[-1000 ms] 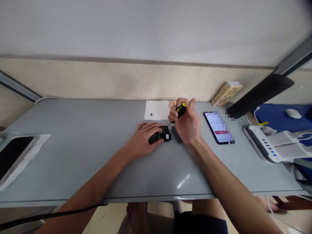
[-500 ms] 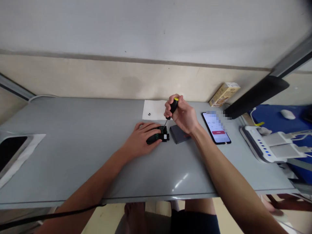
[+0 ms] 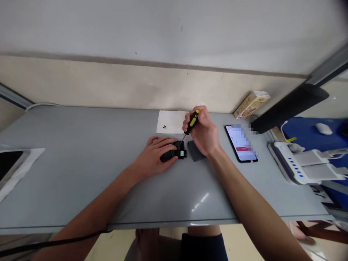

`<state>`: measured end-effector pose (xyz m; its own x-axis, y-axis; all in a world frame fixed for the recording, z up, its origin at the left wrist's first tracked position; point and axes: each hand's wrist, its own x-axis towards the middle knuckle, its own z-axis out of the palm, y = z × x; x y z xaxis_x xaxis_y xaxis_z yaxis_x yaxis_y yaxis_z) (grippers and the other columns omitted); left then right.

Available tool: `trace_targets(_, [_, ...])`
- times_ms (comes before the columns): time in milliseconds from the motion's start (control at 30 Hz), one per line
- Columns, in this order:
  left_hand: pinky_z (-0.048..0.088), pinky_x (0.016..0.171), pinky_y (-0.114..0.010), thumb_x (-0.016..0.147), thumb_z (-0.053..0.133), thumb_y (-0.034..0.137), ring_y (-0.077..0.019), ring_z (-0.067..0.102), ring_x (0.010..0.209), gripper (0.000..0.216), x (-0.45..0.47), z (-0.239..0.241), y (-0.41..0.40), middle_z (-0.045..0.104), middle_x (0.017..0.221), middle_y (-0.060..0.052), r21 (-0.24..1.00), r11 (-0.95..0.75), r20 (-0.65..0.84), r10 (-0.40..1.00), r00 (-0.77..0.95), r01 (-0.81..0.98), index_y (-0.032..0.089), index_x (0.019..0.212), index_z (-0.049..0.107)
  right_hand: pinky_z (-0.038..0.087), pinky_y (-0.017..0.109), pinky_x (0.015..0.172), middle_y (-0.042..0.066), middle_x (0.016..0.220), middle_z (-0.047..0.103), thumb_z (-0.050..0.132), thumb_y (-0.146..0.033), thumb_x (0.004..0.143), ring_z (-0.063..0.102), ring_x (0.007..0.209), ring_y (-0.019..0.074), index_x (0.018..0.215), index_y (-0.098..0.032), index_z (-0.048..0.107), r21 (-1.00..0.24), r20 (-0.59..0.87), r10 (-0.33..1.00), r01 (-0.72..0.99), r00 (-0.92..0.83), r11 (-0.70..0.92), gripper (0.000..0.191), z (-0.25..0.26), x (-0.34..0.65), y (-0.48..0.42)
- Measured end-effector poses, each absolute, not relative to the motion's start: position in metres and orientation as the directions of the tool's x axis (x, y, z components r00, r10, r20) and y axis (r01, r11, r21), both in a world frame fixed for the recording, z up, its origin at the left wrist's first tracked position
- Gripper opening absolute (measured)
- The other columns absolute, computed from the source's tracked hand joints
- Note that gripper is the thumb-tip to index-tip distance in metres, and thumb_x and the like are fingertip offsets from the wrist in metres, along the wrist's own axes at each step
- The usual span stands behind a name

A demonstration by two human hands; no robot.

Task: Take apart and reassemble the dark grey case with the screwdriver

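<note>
My left hand (image 3: 153, 156) is closed around the left end of a small opened black device (image 3: 166, 156) and presses it to the table. A green circuit board and a white square label show at its right end. A black-and-yellow screwdriver (image 3: 193, 121) is gripped in my right hand (image 3: 204, 132), tilted with its tip down at the circuit board. Fingers and size hide exactly what the tip touches. Partly under my right hand lies a flat dark grey block (image 3: 194, 151). Behind the device rests white paper (image 3: 170, 121) with several tiny black pieces, apparently screws (image 3: 164, 127).
To the right lie a lit phone (image 3: 241, 144) and a white power strip (image 3: 288, 163) with plugs. A food carton (image 3: 251, 105) and a long black cylindrical object (image 3: 290, 107) stand by the wall. A dark-screened device (image 3: 11, 165) lies on paper at far left.
The screwdriver handle has turned in my right hand, bringing a yellow patch into view. Its tip stays at the board, and my left hand keeps its hold. The camera view has shifted slightly.
</note>
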<state>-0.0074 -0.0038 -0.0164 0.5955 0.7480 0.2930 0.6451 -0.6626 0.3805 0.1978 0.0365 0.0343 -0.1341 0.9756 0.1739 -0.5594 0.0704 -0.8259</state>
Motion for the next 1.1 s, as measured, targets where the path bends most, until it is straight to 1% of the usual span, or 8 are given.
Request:
trace_targets(167, [0.033,0.117,-0.048,0.099,0.059,0.038,-0.0257,0.061,0.131,0.022,-0.0076,-0.0162,-0.0042,0.065,0.144,-0.004,0.391,-0.651,0.280,0.758,0.589,0.651,0.029,0.116,0.070,0.047,0.029,0.060,0.000,0.077,0.051,0.052,-0.060,0.098,0.048,0.065,0.0148,0.090,-0.027,0.054,-0.845,0.155,0.969,-0.533,-0.191,0.030,0.033,0.0374,0.1981,0.0357])
trace_targets(300, [0.033,0.116,-0.047,0.099,0.060,0.038,-0.0253,0.061,0.132,0.022,-0.0084,-0.0170,-0.0035,0.065,0.143,-0.004,0.385,-0.661,0.298,0.750,0.591,0.644,0.029,0.116,0.069,0.043,0.029,0.057,-0.002,0.069,0.042,0.048,-0.065,0.098,0.040,0.059,0.0148,0.088,-0.028,0.052,-0.823,0.129,0.982,-0.567,-0.139,0.028,0.038,0.0386,0.1942,0.0323])
trace_targets(400, [0.033,0.116,-0.047,0.099,0.059,0.038,-0.0250,0.061,0.132,0.021,-0.0083,-0.0163,-0.0032,0.065,0.143,-0.004,0.382,-0.665,0.297,0.746,0.596,0.642,0.029,0.115,0.069,0.041,0.028,0.055,-0.004,0.065,0.038,0.053,-0.060,0.097,0.036,0.056,0.0139,0.086,-0.028,0.049,-0.806,0.127,0.984,-0.591,-0.125,0.029,0.034,0.0368,0.1952,0.0333])
trace_targets(600, [0.033,0.116,-0.048,0.099,0.059,0.037,-0.0254,0.061,0.132,0.020,-0.0078,-0.0144,-0.0032,0.066,0.143,-0.004,0.388,-0.659,0.296,0.751,0.590,0.644,0.029,0.113,0.069,0.047,0.029,0.065,0.000,0.081,0.053,0.058,-0.060,0.095,0.051,0.066,0.0136,0.086,-0.025,0.052,-0.821,0.121,0.977,-0.571,-0.175,0.000,0.037,0.0361,0.2031,0.0407])
trace_targets(700, [0.034,0.116,-0.048,0.099,0.059,0.037,-0.0253,0.061,0.132,0.020,-0.0085,-0.0155,-0.0026,0.066,0.142,-0.005,0.382,-0.660,0.287,0.750,0.596,0.647,0.028,0.114,0.068,0.047,0.030,0.064,-0.001,0.074,0.049,0.053,-0.063,0.096,0.048,0.064,0.0138,0.087,-0.025,0.053,-0.814,0.144,0.968,-0.580,-0.205,-0.002,0.039,0.0376,0.2009,0.0398])
trace_targets(800, [0.034,0.116,-0.049,0.099,0.059,0.037,-0.0255,0.061,0.132,0.020,-0.0094,-0.0168,-0.0020,0.066,0.143,-0.005,0.374,-0.666,0.287,0.745,0.602,0.646,0.028,0.114,0.068,0.044,0.029,0.060,-0.002,0.069,0.043,0.048,-0.064,0.098,0.042,0.059,0.0142,0.091,-0.027,0.052,-0.797,0.157,0.975,-0.603,-0.155,0.032,0.038,0.0378,0.1959,0.0358])
trace_targets(933, [0.034,0.117,-0.049,0.099,0.059,0.038,-0.0254,0.060,0.132,0.021,-0.0101,-0.0170,-0.0022,0.065,0.143,-0.005,0.368,-0.675,0.294,0.737,0.609,0.639,0.028,0.115,0.068,0.039,0.028,0.055,-0.004,0.065,0.038,0.061,-0.059,0.093,0.036,0.056,0.0141,0.087,-0.028,0.047,-0.803,0.155,0.978,-0.595,-0.137,0.044,0.034,0.0357,0.1954,0.0335])
trace_targets(1100, [0.034,0.117,-0.049,0.101,0.056,0.037,-0.0253,0.059,0.135,0.020,-0.0100,-0.0160,-0.0034,0.065,0.143,-0.005,0.380,-0.666,0.276,0.744,0.609,0.641,0.028,0.115,0.068,0.045,0.029,0.059,0.000,0.081,0.054,0.064,-0.059,0.091,0.050,0.066,0.0144,0.089,-0.027,0.051,-0.823,0.121,0.982,-0.567,-0.148,0.016,0.035,0.0371,0.2004,0.0366])
